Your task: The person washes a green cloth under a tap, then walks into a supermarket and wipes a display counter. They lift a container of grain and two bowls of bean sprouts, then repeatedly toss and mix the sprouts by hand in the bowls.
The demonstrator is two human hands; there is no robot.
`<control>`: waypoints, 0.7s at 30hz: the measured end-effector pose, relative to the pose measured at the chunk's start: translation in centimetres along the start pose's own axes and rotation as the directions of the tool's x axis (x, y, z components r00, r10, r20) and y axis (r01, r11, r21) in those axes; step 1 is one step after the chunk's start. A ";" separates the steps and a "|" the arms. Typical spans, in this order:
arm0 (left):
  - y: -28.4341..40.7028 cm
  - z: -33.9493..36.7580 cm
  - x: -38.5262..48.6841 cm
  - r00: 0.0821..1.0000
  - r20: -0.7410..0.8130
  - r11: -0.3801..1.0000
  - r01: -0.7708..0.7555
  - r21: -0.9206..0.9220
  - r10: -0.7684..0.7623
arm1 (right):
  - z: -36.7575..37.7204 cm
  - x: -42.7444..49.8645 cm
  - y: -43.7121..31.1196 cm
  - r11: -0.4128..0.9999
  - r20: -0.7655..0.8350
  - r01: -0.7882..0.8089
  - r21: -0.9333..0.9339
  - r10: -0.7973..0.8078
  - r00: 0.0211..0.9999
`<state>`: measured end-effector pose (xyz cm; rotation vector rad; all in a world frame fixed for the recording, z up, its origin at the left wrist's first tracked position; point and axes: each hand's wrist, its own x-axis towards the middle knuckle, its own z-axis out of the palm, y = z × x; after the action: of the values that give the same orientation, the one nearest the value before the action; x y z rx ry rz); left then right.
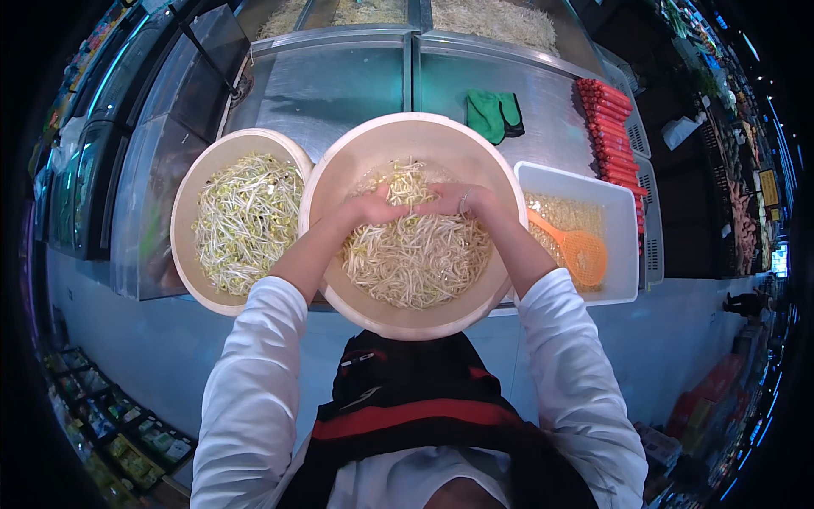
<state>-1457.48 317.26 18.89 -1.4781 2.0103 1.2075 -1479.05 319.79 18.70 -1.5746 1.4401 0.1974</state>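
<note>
A large round plastic tub stands before me with bean sprouts lying in water. My left hand and my right hand meet inside it, cupped around a clump of sprouts. A band circles my right wrist. The fingertips are partly hidden among the sprouts. On the left, a second round tub holds more yellow-headed sprouts. To the right, an orange slotted scoop rests in a white rectangular bin with small pale pieces in water.
A green glove lies on the metal counter beyond the tubs. Red-wrapped tubes are stacked at the right, beside grey plastic baskets. Compartments at the back hold pale sprouts. Clear panels stand at the left.
</note>
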 end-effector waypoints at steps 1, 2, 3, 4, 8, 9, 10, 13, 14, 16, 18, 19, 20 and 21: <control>-0.3 0.2 0.0 0.998 0.039 0.998 -0.048 -0.048 0.050 | 0.1 -0.6 0.2 0.990 0.063 0.018 0.143 -0.028 0.998; -0.7 0.5 0.0 0.992 0.079 0.992 -0.087 -0.094 0.094 | 0.3 -1.3 0.2 0.959 0.120 0.029 0.283 -0.066 0.991; -1.1 0.7 0.0 0.983 0.096 0.978 -0.140 -0.152 0.156 | 0.3 -1.9 0.1 0.909 0.168 0.029 0.416 -0.108 0.980; -1.4 0.9 -0.3 0.976 0.079 0.967 -0.185 -0.176 0.201 | 0.5 -2.7 0.0 0.893 0.147 0.048 0.447 -0.126 0.981; -1.8 1.7 -3.5 0.929 -0.129 0.914 -0.365 -0.175 0.346 | 1.4 -5.9 -1.2 0.897 -0.071 0.233 0.375 -0.223 0.972; -1.4 1.8 -5.0 0.930 -0.159 0.925 -0.354 -0.135 0.333 | 1.8 -6.9 -1.5 0.911 -0.146 0.288 0.296 -0.255 0.956; -0.8 1.8 -6.8 0.920 -0.192 0.920 -0.369 -0.134 0.341 | 2.2 -7.8 -1.8 0.925 -0.217 0.322 0.204 -0.278 0.936; 0.9 2.5 -12.0 0.921 -0.210 0.935 -0.348 -0.061 0.329 | 4.0 -11.1 -2.5 0.952 -0.335 0.305 -0.007 -0.290 0.897; 1.2 3.2 -13.4 0.905 -0.223 0.929 -0.370 -0.001 0.361 | 5.0 -12.6 -2.6 0.963 -0.332 0.270 -0.017 -0.261 0.907; 1.2 4.8 -15.7 0.857 -0.257 0.895 -0.428 0.128 0.447 | 7.2 -15.0 -3.0 0.953 -0.364 0.262 -0.154 -0.301 0.881; 0.6 6.2 -17.4 0.787 -0.281 0.832 -0.489 0.260 0.550 | 9.0 -17.1 -3.0 0.890 -0.354 0.240 -0.387 -0.384 0.853; 0.3 6.5 -18.2 0.743 -0.277 0.789 -0.534 0.304 0.610 | 9.5 -18.0 -2.8 0.880 -0.349 0.279 -0.384 -0.418 0.839; 0.0 6.5 -18.8 0.695 -0.269 0.740 -0.575 0.348 0.667 | 9.8 -18.7 -2.7 0.886 -0.296 0.274 -0.375 -0.394 0.870; -0.2 6.1 -19.3 0.643 -0.258 0.686 -0.613 0.392 0.721 | 9.8 -19.2 -2.6 0.894 -0.222 0.245 -0.376 -0.343 0.913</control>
<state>-1451.06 333.54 29.04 -0.8703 3.0480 0.8226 -1477.94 339.50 27.67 -2.1616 1.4058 0.0397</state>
